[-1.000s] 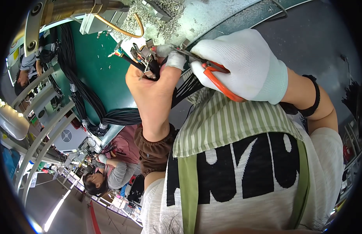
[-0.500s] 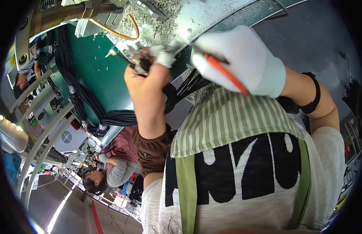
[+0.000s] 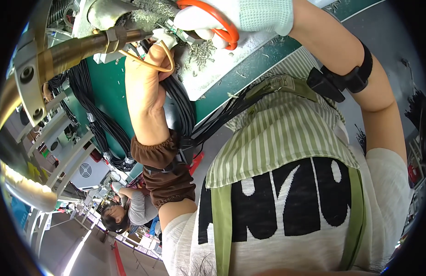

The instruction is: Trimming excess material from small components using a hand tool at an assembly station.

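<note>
My left hand (image 3: pixel 151 69), bare except for white covers on its fingertips, pinches at the front of the metal work plate. What it pinches is mostly hidden, though black cables (image 3: pixel 178 103) run down from beside it. My right hand (image 3: pixel 208 20), in a white knit glove, is closed around a tool with orange-red looped handles (image 3: pixel 230 33), which look like those of cutters or pliers. Its jaws cannot be made out clearly. Both hands meet by a small grey-green metal block (image 3: pixel 178 31). A yellow-brown tube (image 3: pixel 151 66) loops in front of my left fingers.
A thick brass-coloured rod (image 3: pixel 79 46) reaches in from the left above the green bench (image 3: pixel 102 73). Small clippings (image 3: pixel 194 57) litter the pale metal plate (image 3: pixel 213 69). Bundled black cables (image 3: pixel 96 119) hang along the left side. Another person (image 3: pixel 130 207) sits at the lower left.
Both hands have moved forward, up to the metal block on the plate. The right hand has carried the orange-red-handled tool up and left, beside the left hand.
</note>
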`<state>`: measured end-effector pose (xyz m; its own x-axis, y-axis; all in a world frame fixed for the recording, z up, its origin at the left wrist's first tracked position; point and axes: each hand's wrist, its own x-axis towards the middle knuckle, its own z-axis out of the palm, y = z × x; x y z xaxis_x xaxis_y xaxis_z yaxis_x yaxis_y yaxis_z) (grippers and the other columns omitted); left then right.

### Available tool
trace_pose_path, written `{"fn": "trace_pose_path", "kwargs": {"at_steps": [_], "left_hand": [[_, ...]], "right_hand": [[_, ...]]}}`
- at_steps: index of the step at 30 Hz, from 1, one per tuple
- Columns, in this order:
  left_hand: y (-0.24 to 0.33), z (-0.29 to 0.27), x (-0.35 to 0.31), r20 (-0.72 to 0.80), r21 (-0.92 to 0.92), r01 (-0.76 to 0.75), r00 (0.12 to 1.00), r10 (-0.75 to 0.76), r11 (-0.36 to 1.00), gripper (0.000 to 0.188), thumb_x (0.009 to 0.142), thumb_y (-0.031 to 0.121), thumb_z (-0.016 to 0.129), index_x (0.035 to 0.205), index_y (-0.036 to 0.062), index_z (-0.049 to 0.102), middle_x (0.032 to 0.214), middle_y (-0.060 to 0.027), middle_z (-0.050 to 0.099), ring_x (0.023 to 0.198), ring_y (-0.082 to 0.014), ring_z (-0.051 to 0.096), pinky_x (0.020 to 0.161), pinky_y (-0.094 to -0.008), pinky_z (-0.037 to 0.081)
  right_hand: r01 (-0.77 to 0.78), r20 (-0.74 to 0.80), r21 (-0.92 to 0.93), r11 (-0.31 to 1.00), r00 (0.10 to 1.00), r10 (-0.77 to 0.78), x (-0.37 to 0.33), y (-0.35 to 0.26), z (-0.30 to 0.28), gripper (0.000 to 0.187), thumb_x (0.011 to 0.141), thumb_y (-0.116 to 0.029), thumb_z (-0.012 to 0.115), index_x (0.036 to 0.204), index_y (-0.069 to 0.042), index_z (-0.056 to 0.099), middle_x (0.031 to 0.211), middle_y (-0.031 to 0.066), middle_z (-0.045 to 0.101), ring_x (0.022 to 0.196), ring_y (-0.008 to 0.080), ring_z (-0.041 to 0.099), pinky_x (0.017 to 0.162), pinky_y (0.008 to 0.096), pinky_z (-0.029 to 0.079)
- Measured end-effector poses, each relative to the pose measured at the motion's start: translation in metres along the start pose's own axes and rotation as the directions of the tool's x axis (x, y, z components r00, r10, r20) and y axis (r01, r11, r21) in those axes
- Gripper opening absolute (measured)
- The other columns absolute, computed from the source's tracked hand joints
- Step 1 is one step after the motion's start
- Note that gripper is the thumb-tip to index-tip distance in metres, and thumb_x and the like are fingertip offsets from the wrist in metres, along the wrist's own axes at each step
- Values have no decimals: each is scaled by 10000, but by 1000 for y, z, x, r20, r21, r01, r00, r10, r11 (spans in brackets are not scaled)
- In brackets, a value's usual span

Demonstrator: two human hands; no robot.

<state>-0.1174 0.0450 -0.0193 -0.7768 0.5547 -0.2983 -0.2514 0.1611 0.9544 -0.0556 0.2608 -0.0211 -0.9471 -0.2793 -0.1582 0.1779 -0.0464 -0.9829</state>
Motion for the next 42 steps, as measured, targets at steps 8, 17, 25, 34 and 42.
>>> {"fn": "trace_pose_path", "kwargs": {"at_steps": [8,17,25,34,42], "left_hand": [[12,32,-11,-112,245,-118,983,149,962,250,757,183,756,836,49,561,655,38,490,554,-46,444,501,-188,355],[17,45,-18,-161,420,-158,956,245,894,158,761,101,705,832,41,578,686,28,543,589,-41,472,542,-182,386],[12,39,-22,-147,430,-168,957,252,887,184,762,120,711,813,19,567,707,13,563,590,-44,472,543,-182,383],[3,24,-16,-76,93,-165,982,172,982,183,894,165,587,965,3,540,676,-34,548,578,-103,505,524,-215,392],[-1,15,-84,173,-199,22,985,13,980,202,912,156,553,1017,-13,520,763,-81,588,608,-135,539,544,-241,423]], "right_hand": [[-78,94,278,957,994,54,-20,-1,-4,260,840,-135,585,631,19,588,510,80,536,401,158,536,355,290,390],[-8,44,94,996,999,4,-15,-2,-10,304,845,-170,575,604,16,578,504,79,525,404,161,538,365,278,394],[-69,84,140,988,995,58,-18,-5,-3,320,839,-199,569,617,29,599,513,89,543,417,171,552,383,276,409],[45,-5,-72,996,999,-46,-5,-4,-6,337,842,-250,582,647,24,606,509,106,540,413,197,554,395,284,422],[415,-93,-428,803,863,-496,-16,17,27,258,811,-242,614,714,-5,579,521,96,514,474,235,553,471,312,436]]}}
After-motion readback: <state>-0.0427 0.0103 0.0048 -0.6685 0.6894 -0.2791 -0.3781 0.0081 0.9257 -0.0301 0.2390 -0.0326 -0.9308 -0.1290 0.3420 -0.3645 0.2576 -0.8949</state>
